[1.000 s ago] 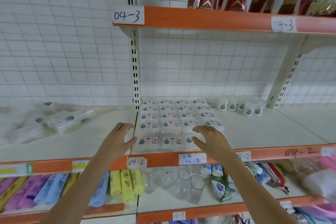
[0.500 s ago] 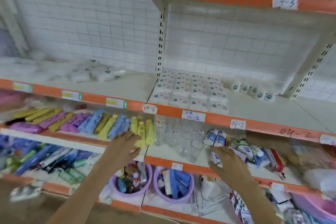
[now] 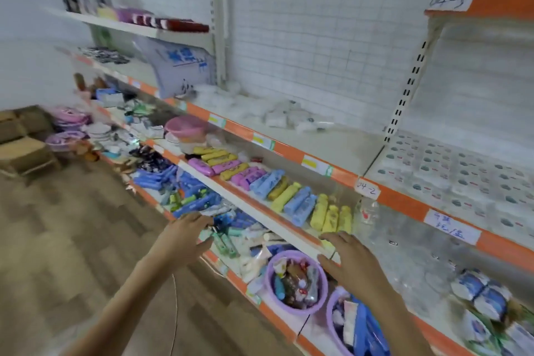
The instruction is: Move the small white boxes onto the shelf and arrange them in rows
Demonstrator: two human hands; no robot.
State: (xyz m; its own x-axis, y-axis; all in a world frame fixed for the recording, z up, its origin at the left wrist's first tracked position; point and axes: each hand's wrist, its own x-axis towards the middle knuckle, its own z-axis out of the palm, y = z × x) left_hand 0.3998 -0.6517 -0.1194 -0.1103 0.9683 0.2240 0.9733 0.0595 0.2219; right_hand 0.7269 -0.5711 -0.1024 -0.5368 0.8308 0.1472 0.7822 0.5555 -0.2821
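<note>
Both hands hang empty before the crowded shop shelving.
The left hand (image 3: 185,235) and right hand (image 3: 351,259) hover with fingers spread, holding nothing; the small white boxes (image 3: 459,179) lie in rows on the orange-edged white metal shelf (image 3: 404,199) at upper right, well apart, above a round purple plastic tub (image 3: 296,309).

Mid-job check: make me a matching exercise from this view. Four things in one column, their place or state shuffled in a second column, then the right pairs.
Things:
1. small white boxes
2. left hand
3. purple basin
4. yellow and blue packs

Places or states:
A. on the low shelf, full of small items
B. in rows on the shelf marked 04-2
C. open, holding nothing
D. lying side by side one shelf below the boxes

Pairs: 1-B, 2-C, 3-A, 4-D
</note>
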